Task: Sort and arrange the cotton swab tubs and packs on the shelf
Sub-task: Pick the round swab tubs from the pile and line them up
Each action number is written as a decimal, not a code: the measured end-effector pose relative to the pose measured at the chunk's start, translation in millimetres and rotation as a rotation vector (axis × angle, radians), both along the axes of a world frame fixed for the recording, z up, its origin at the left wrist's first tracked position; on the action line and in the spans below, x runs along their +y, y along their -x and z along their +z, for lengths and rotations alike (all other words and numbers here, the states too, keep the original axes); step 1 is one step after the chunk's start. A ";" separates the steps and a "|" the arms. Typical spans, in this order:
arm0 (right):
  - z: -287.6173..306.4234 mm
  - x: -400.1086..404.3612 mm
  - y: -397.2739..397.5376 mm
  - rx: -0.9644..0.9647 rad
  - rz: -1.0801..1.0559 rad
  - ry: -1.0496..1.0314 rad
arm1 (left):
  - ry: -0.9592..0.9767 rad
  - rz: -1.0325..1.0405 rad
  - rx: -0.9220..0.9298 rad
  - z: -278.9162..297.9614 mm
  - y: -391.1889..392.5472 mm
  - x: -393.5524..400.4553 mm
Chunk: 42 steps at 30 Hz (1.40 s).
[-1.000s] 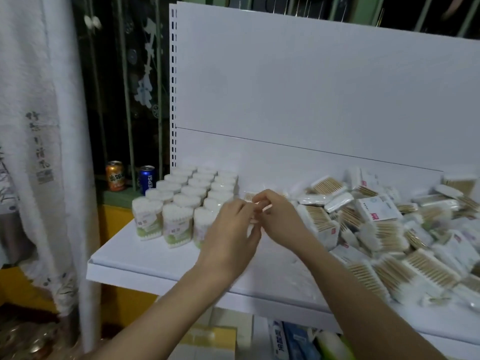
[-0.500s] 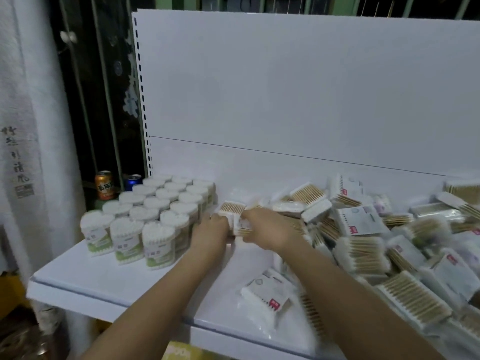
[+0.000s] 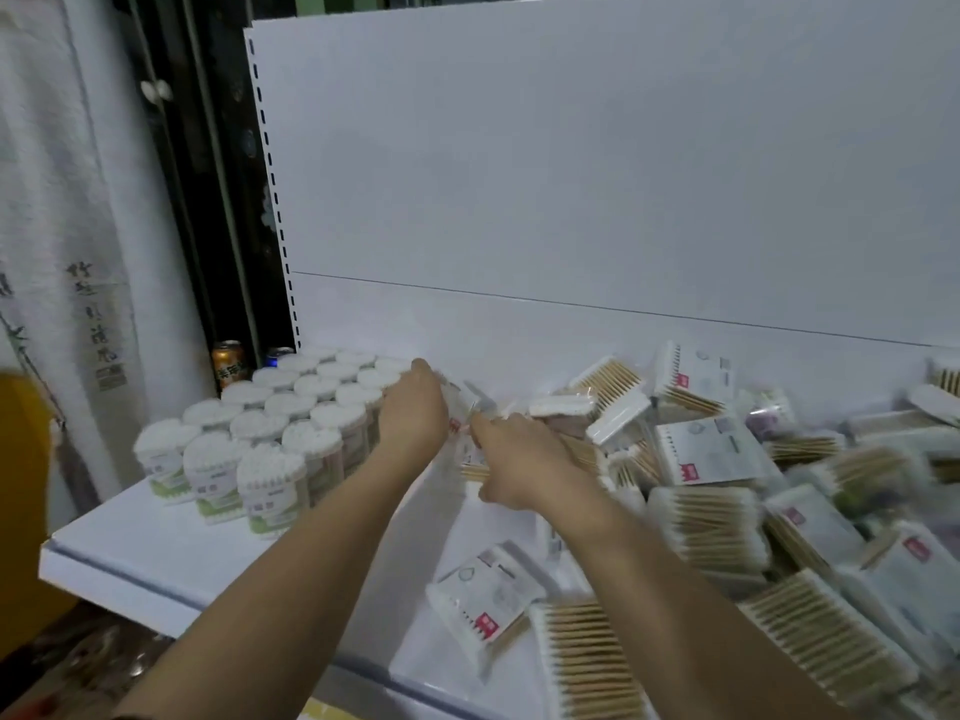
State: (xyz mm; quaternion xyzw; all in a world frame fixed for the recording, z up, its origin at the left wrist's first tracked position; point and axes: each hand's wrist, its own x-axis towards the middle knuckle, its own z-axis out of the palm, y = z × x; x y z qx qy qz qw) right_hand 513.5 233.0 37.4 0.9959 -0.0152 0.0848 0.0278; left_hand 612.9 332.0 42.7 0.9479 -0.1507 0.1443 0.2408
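**Hands lift a pack toward the tub block**

White shelf (image 3: 171,543) with a plain white back panel; two drink cans (image 3: 227,362) stand behind its left rear corner, a printed white cloth hangs further left.

Change over the last second: both hands have moved up and toward the back of the shelf, into the gap between the tubs and the heap. Half a second ago they were low on the shelf surface at a swab pack; now the left hand (image 3: 413,407) is raised, its fingers against the rear right corner of the tub block (image 3: 270,433), and it appears to pinch the top of a clear pack (image 3: 460,407). Blur there is heavy, so I cannot say how firm that grip is. The right hand (image 3: 519,462) sits just beside it, index finger stretched to the same pack, the other fingers curled over packs beneath; whether it actually grips anything I cannot tell.

Tubs stand upright in tidy rows at the left. Loose swab packs (image 3: 727,517) lie jumbled across the right half, unsorted. One pack (image 3: 480,600) lies alone near the front edge.

My reading: first packs are being stood next to the tubs. Sorting is early; nearly the whole heap remains.
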 end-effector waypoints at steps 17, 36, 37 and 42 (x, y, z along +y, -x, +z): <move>-3.3 -4.4 2.5 -0.047 -0.009 -0.025 | 0.336 -0.141 0.648 -9.9 -41.0 -11.2; 47.5 0.2 16.2 -0.024 -0.087 -0.411 | 0.647 -0.258 0.726 -9.1 29.4 30.8; 51.7 2.3 19.0 -0.086 -0.079 -0.449 | 0.603 -0.279 0.733 -7.1 32.5 26.7; 56.7 11.7 43.6 -0.295 -0.080 -0.534 | 0.430 -0.333 0.696 -10.7 52.7 9.2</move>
